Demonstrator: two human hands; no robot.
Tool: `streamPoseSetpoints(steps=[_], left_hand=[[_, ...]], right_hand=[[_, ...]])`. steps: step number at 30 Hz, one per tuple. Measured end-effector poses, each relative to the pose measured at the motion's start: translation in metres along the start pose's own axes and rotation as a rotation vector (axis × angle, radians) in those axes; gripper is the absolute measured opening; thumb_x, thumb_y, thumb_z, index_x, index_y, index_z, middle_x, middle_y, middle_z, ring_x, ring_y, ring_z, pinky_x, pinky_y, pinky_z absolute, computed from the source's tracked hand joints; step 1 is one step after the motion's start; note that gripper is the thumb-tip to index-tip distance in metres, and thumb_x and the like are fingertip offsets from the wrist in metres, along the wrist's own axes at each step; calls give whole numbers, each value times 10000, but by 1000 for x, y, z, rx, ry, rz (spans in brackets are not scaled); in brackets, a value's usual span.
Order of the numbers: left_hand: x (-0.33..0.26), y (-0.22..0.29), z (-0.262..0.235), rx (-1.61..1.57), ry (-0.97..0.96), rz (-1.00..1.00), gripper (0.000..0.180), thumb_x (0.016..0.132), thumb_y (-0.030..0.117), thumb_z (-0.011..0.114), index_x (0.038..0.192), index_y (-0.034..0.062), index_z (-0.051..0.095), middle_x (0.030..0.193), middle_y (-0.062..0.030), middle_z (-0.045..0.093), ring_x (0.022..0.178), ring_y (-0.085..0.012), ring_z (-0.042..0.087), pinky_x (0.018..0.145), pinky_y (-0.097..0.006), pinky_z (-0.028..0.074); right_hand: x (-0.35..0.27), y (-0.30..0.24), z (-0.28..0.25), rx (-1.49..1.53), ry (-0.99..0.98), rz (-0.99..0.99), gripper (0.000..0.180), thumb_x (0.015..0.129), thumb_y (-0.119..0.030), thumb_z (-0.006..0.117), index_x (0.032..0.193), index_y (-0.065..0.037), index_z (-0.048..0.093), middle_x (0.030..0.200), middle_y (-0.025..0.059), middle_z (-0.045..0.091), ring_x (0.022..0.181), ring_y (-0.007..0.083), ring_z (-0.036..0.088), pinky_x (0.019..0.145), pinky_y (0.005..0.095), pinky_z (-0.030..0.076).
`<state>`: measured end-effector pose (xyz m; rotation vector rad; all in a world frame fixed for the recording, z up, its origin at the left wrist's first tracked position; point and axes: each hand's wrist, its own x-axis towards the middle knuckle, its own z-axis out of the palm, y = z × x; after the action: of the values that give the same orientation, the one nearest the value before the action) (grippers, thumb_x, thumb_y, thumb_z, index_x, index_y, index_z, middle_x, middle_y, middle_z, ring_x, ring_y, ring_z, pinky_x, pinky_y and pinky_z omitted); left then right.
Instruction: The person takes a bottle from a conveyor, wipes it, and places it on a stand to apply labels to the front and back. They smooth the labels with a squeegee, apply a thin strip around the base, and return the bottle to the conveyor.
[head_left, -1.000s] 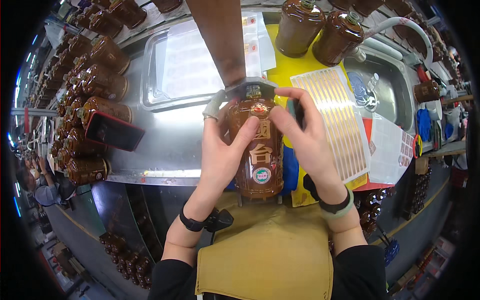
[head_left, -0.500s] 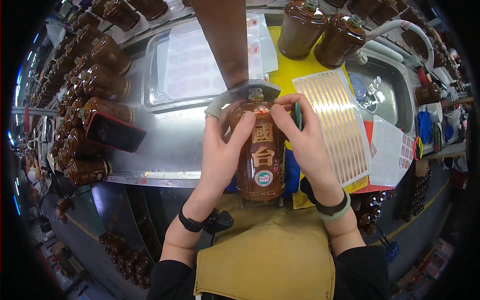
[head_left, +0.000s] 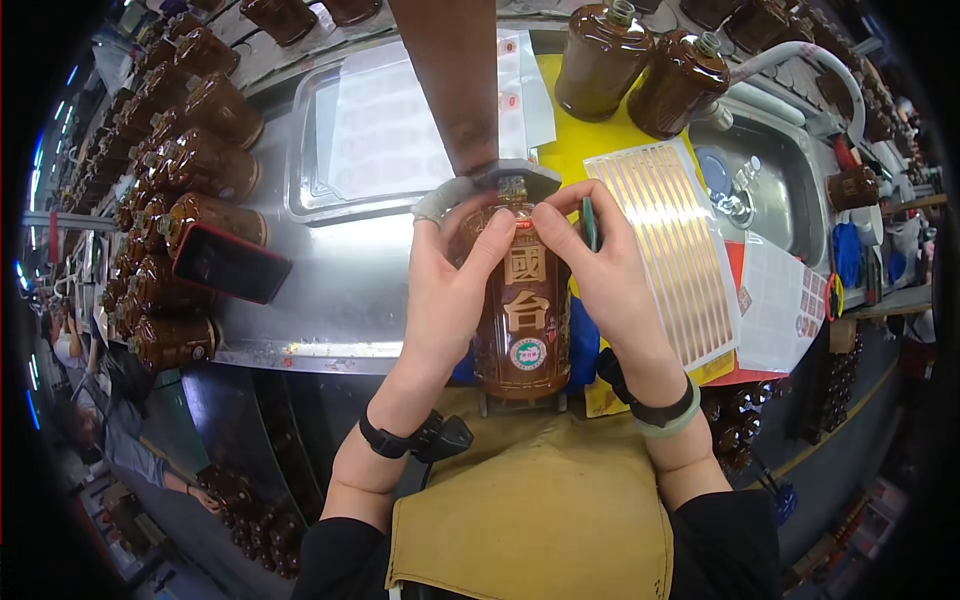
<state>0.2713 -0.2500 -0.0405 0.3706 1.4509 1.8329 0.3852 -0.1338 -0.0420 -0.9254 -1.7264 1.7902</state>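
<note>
A glossy brown bottle (head_left: 523,340) lies in front of me, its neck pointing away and gold characters on its face. Near its base sits a round green and white sticker (head_left: 527,354). My left hand (head_left: 450,270) is wrapped round its left shoulder, with a pale covering on one finger. From the other side, my right hand (head_left: 606,268) grips the right shoulder, a thin green piece (head_left: 589,224) tucked between its fingers. Both thumbs press close together at a small red label (head_left: 524,224), which they partly cover. The bottle's neck meets a dark angular block (head_left: 530,178).
Right of the bottle lies a sheet of gold strips (head_left: 665,250) on a yellow mat (head_left: 565,150). Two brown bottles (head_left: 605,62) stand behind it, near a sink (head_left: 790,150). Crowded bottles (head_left: 205,165) and a phone (head_left: 230,263) are at left. A brown post (head_left: 450,80) rises centrally.
My thumbs have come closer together over the red label, the right one shifting left. At the lower left, another person's arm has come into view, reaching toward bottles there.
</note>
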Motion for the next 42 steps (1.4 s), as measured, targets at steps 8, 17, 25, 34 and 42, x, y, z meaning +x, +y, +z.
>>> streamPoseSetpoints(steps=[8,17,25,34,42], left_hand=[[3,-2,5,-16,62,-10,597,1031,183,729,1450,-68,388,1374,-223,612,1270,-235,613,1048,-358,526],[3,-1,3,-62,39,-42,613,1036,175,720,1473,-59,359,1423,-234,583,1281,-241,610,1053,-364,533],[-2,5,-21,504,-187,534,431,1066,262,632,1413,7,597,1442,-202,587,1331,-310,579,1112,-411,468],[34,14,-40,848,-484,736,407,883,191,778,1252,21,741,1316,-175,649,1193,-373,626,1003,-451,513],[27,11,-54,935,-550,855,637,1019,541,646,1303,-26,708,1431,-225,578,1230,-372,653,1048,-451,526]], right_hand=[[2,2,4,-17,25,-10,338,967,-285,801,1041,-2,630,1035,92,591,984,190,571,909,332,477],[3,3,3,-7,27,1,321,970,-276,796,1029,-11,624,1040,94,592,986,197,572,922,337,470],[-22,1,-12,31,-34,89,566,923,-284,844,1364,-48,579,1232,93,544,1059,188,568,958,317,468],[-39,17,-9,15,-72,57,770,891,-330,870,1504,-72,483,1367,145,499,1328,272,478,1108,397,425],[-39,14,-10,-11,-47,47,762,870,-325,881,1484,-66,512,1357,146,528,1326,278,486,1128,413,410]])
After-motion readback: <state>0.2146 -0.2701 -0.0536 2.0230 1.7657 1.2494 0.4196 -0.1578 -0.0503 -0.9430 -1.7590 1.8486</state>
